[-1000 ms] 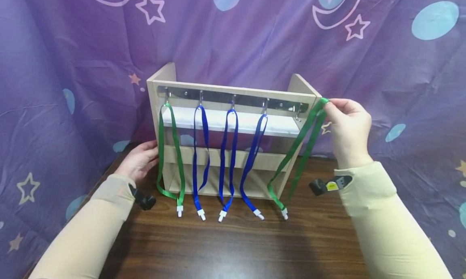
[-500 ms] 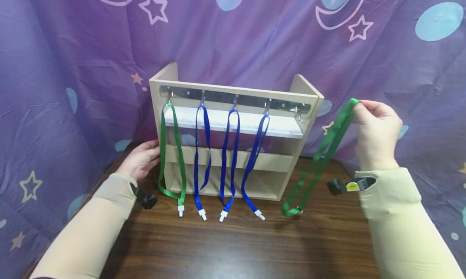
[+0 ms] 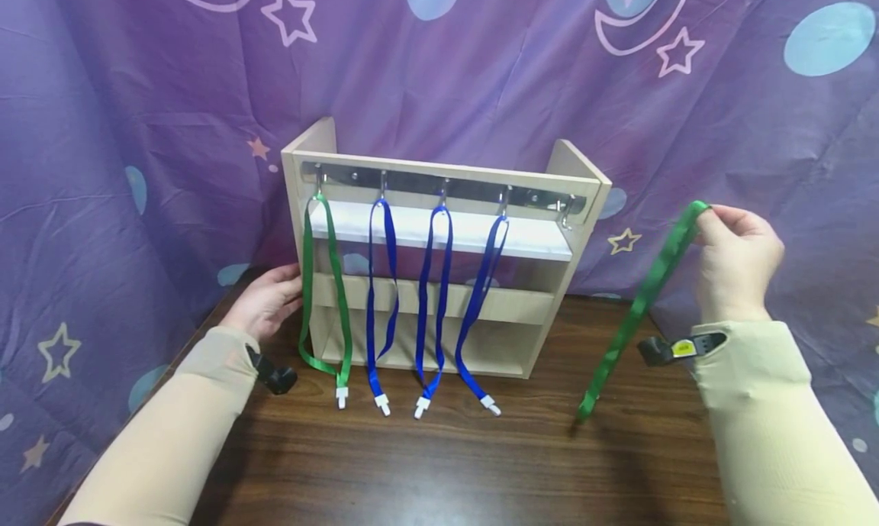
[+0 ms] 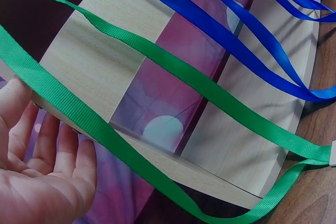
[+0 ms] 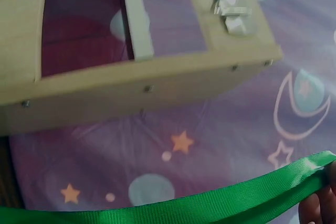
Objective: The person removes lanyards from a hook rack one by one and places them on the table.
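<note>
My right hand pinches the top of a green lanyard, which slants down and left with its lower end close to the table. My left hand touches the left side of a light wooden shelf unit, its fingers relaxed behind the side panel in the left wrist view. Another green lanyard hangs from the leftmost hook, just beside that hand. Three blue lanyards hang on the middle hooks, one of them a blue lanyard at the centre. The rightmost hook holds nothing.
The unit stands on a dark wooden table. Behind it hangs a purple curtain printed with stars and moons. White clips, such as the clip on the right blue lanyard, reach below the unit's front edge.
My right hand has moved right, away from the unit, carrying the green lanyard clear of the rightmost hook's area. The left hand has stayed at the unit's side.
</note>
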`<state>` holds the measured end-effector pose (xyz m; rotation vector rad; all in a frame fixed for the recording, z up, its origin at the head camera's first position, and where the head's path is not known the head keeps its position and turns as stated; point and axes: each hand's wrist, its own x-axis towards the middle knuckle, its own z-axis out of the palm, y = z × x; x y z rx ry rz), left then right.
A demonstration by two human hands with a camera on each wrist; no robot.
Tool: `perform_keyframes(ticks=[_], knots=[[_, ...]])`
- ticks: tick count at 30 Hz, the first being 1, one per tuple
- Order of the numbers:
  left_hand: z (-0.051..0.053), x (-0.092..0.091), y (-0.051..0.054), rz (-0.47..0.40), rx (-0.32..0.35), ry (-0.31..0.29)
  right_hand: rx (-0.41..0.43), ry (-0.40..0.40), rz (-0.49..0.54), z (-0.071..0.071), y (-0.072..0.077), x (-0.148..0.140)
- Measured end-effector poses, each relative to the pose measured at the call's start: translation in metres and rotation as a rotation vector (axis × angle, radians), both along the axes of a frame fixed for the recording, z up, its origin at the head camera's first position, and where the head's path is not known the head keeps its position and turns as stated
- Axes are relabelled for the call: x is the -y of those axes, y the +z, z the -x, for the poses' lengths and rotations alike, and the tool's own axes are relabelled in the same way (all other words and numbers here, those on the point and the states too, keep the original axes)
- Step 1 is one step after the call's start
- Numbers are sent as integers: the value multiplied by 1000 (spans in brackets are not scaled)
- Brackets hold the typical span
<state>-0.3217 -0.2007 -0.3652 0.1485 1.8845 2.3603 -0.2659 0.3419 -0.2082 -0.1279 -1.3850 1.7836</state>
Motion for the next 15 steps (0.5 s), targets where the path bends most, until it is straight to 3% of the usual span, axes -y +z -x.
perform_keyframes(ticks=[9,15], knots=[[2,0,-1,11,4,-1,45,-33,46,6,-19,-22],[1,0,-2,18,-4,0,75,-47,8,9,-41,-31]])
